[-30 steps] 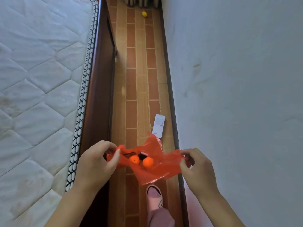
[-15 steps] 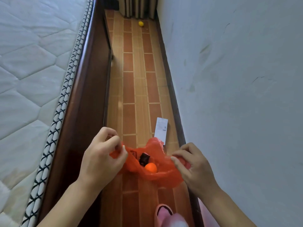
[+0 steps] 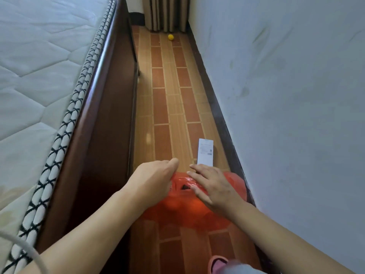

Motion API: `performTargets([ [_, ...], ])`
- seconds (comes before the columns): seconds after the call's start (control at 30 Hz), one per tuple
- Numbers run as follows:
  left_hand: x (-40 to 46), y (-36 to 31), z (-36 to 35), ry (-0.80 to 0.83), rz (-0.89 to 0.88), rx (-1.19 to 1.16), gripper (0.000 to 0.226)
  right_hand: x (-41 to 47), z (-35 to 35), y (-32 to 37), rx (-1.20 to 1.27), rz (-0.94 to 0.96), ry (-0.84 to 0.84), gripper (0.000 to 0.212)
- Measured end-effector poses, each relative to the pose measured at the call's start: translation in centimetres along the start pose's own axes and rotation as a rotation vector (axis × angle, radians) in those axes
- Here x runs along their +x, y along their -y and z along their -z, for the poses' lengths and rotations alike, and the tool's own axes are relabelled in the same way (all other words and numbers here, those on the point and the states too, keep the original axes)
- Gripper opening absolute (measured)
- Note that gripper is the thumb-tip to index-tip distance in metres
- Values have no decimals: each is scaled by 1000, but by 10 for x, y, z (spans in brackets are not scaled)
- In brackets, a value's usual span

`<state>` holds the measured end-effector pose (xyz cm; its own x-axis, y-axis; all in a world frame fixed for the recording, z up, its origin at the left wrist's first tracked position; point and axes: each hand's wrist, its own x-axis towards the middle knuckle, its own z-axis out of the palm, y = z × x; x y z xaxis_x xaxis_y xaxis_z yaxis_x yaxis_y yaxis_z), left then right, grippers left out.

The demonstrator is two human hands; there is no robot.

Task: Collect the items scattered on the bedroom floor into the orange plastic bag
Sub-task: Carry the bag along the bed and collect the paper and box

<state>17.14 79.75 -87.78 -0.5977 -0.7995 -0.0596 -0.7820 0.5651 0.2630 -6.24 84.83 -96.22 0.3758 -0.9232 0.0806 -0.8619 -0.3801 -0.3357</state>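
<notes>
The left hand (image 3: 153, 182) pinches the rim of the orange plastic bag (image 3: 199, 212), which hangs below both hands, while the right hand (image 3: 215, 186) lies over it with straight fingers spread. A white paper tag (image 3: 205, 152) lies on the tiled floor (image 3: 164, 107) just beyond the fingertips, and a yellow ball (image 3: 170, 37) sits far off near the curtain (image 3: 167, 12), between the bed frame (image 3: 110, 107) and the wall (image 3: 286, 95).

Bag: thin orange plastic bag (image 3: 197, 212), glossy, crinkled, translucent, at 6 o'clock.
Slip: white rectangular paper slip (image 3: 205, 152), matt, flat, at 1 o'clock of the bag.
Floor: brown and tan brick-pattern floor (image 3: 166, 99), smooth, slight sheen.
Bed frame: dark brown wooden bed frame (image 3: 110, 107), polished, at 9 o'clock.
Mattress: white quilted cloth mattress (image 3: 35, 62), matt, stitched.
Wall: pale painted wall (image 3: 286, 95), matt, scuffed, at 3 o'clock.
</notes>
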Motion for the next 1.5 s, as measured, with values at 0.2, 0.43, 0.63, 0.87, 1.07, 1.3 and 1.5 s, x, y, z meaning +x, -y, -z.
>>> performTargets([
  [0.2,-5,-12,-51,243,6,174,48,-18,-36,-10,-159,-38,239,61],
  [0.43,-11,1,-73,506,95,281,61,-35,-61,-19,-233,-101,353,62],
  [0.63,-13,13,-108,568,134,326,76,-37,-97,-44,-186,-156,419,70],
  [0.87,18,12,-163,416,198,297,93,-40,-119,-68,-7,-242,472,84],
  [1.07,31,0,-202,462,230,259,120,-24,-100,-59,249,-350,652,80],
  [1.3,30,4,-220,490,207,287,111,15,-88,-74,66,-268,86,64],
  [1.5,6,11,-230,500,243,251,100,27,-158,-86,-180,-146,372,113],
])
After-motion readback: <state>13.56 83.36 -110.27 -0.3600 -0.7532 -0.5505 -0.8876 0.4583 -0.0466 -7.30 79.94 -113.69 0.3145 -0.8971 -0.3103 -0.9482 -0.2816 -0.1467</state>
